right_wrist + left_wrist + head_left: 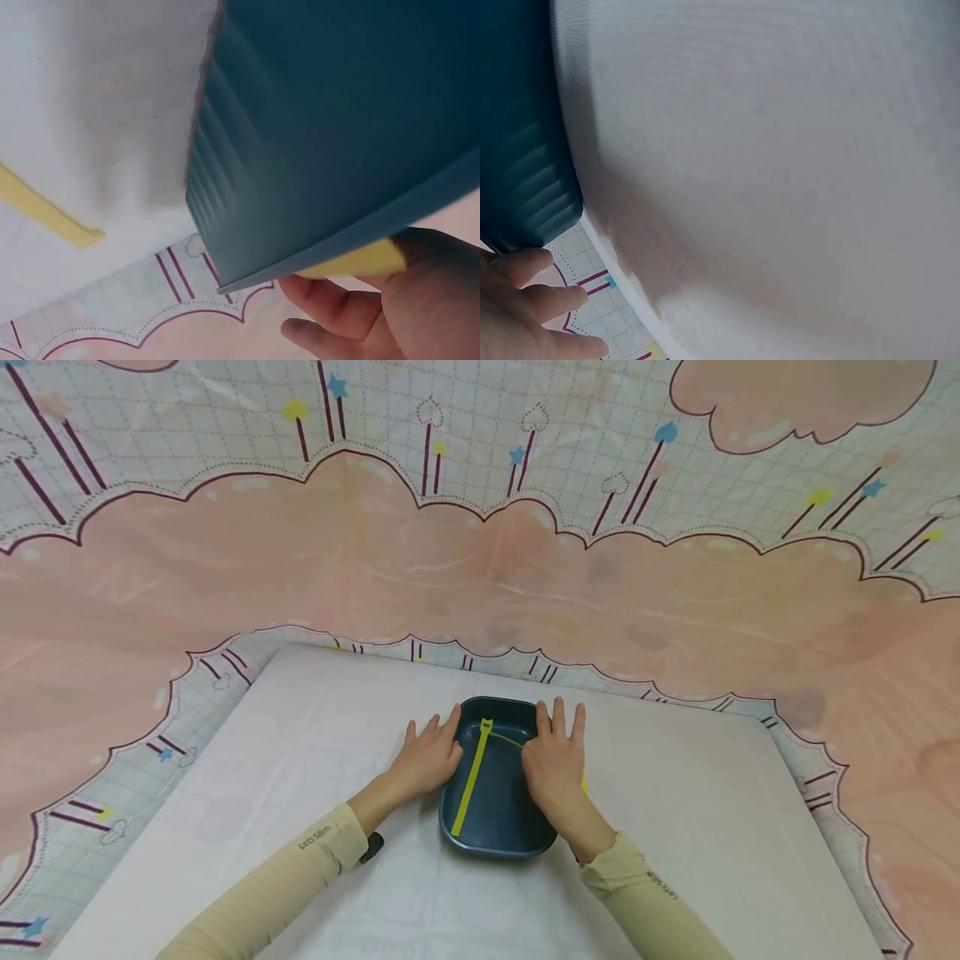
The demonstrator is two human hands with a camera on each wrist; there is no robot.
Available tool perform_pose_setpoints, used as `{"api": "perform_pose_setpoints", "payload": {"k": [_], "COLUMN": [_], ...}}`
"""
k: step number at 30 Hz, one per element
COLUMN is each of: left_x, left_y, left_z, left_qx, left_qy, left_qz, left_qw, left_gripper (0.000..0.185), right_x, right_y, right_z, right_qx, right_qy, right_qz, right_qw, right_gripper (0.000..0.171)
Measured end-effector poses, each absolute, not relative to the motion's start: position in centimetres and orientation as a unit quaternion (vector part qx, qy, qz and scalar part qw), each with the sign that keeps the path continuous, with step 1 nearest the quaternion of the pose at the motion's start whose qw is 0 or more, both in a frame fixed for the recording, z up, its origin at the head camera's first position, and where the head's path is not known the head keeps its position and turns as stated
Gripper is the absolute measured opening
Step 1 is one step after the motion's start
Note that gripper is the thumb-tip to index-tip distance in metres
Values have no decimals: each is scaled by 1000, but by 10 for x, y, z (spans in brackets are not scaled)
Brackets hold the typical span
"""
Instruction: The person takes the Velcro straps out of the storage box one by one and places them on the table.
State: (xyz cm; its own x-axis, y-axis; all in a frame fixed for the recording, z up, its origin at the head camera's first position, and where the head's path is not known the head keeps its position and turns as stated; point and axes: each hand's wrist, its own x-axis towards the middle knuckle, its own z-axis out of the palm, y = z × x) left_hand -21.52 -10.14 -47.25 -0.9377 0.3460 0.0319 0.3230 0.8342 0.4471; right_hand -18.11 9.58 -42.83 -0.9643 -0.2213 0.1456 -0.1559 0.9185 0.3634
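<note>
A dark blue rectangular tray (498,810) stands on the white table. A yellow strap tie (470,785) with a slotted head lies lengthwise inside it, on the left. My left hand (429,757) rests at the tray's left rim, index finger and thumb touching it, the other fingers spread outside. Over the right rim, my right hand (555,764) pinches a yellow strap tie (360,260) by the thumb, and its thin edge curves toward the slotted head. The grip itself is partly hidden behind the rim in the right wrist view.
Another yellow strip (52,210) lies on the table right of the tray, mostly hidden by my right wrist in the head view. The white tabletop (300,718) ends at a patterned cloth (480,577) with pink clouds behind it.
</note>
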Motion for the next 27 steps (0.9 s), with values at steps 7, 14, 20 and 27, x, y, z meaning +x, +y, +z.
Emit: {"api": "perform_pose_setpoints", "payload": {"k": [7, 14, 20, 27], "left_x": [-215, -215, -214, -215], "left_y": [-101, -101, -100, -100], "left_z": [-471, -470, -471, -470], "left_qx": [177, 172, 171, 171], "left_qy": [957, 957, 957, 957], "left_qz": [230, 231, 230, 233], "left_qw": [25, 31, 33, 32], "left_gripper": [60, 60, 60, 60], "right_x": [-182, -183, -181, -181], "right_y": [101, 104, 112, 125], "right_z": [-426, -423, -416, -408], "right_qx": [106, 126, 115, 105], "right_qy": [-971, -963, -966, -967], "right_qz": [-181, -167, -157, -140], "right_qw": [110, 169, 173, 183], "right_gripper": [13, 13, 16, 16]}}
